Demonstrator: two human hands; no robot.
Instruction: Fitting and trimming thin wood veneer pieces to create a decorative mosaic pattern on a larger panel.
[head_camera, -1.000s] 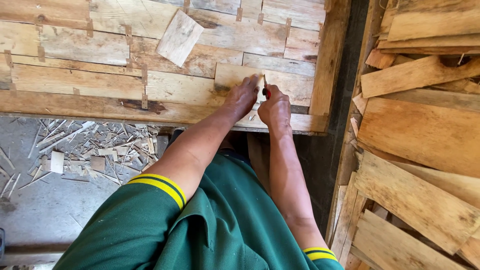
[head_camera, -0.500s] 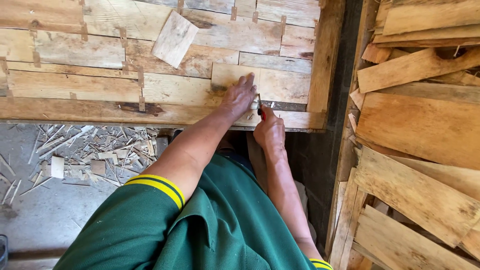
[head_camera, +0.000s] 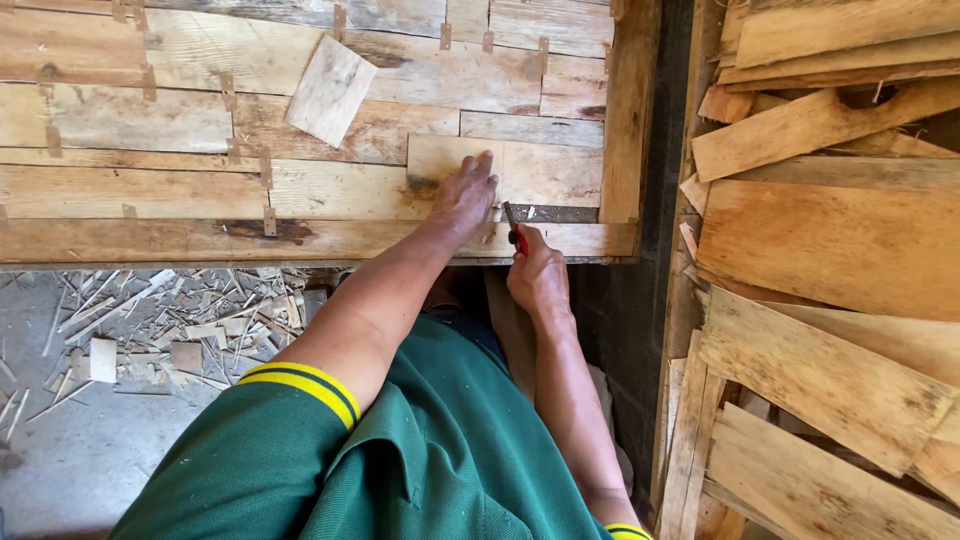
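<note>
Left hand flat, fingers spread, pressing pale veneer piece on patched wood sheet. Right hand at its 4 o'clock, fist closed round red-handled knife — blade tip hard to make out, handle mostly hidden. Loose square offcut at 10 o'clock. Veneer stack at 3 o'clock, cut off by frame edge.

Rough matt wood veneer sheet, red plastic-handled cutter w/ metal blade.

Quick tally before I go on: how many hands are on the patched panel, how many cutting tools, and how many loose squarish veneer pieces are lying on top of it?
Hands: 2, left hand and right hand
Red-handled knife: 1
Loose veneer piece on the veneer panel: 1
Total: 4
</note>
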